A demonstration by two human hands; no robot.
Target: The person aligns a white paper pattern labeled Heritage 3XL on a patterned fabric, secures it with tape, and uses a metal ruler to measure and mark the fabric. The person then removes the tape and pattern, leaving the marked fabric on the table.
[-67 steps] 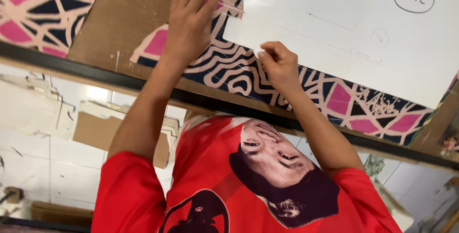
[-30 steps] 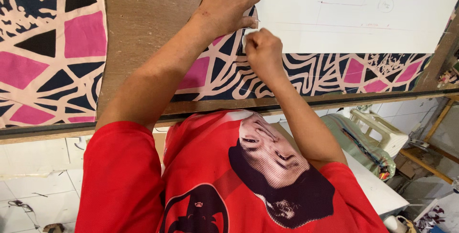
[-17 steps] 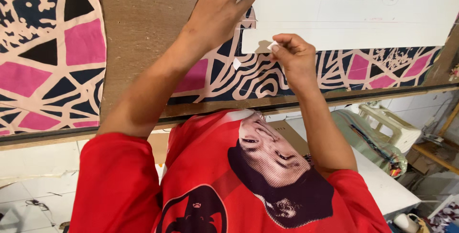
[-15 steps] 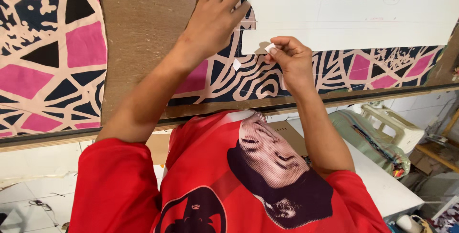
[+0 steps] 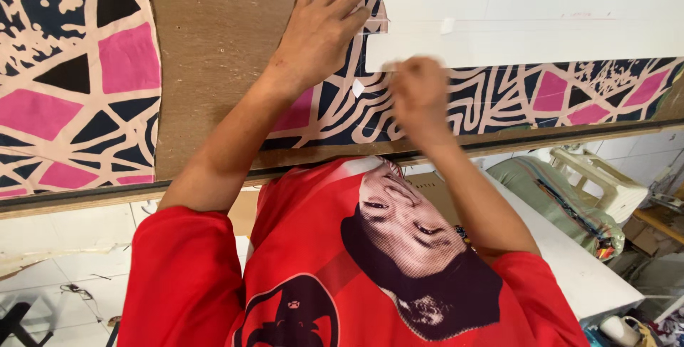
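fingers of the left hand (image 5: pixel 320 30) lie spread and flat, pressing on the printed fabric (image 5: pixel 456 101) at the corner of the white paper pattern (image 5: pixel 527 19), holding nothing. the right hand (image 5: pixel 419 94) is blurred, curled into a loose fist just below the pattern's lower edge; whether it pinches anything cannot be told. the pattern lies on the pink, navy and cream fabric, which runs along the near edge of the brown wooden table (image 5: pixel 214 40). a small white scrap (image 5: pixel 358 88) sits on the fabric between the two hands. a second piece of the same print (image 5: pixel 71 76) lies well apart at the left. half a second ago the right hand was sharp and pinched a small white piece at the pattern's edge; now it has dropped slightly lower, while the left hand stays put.
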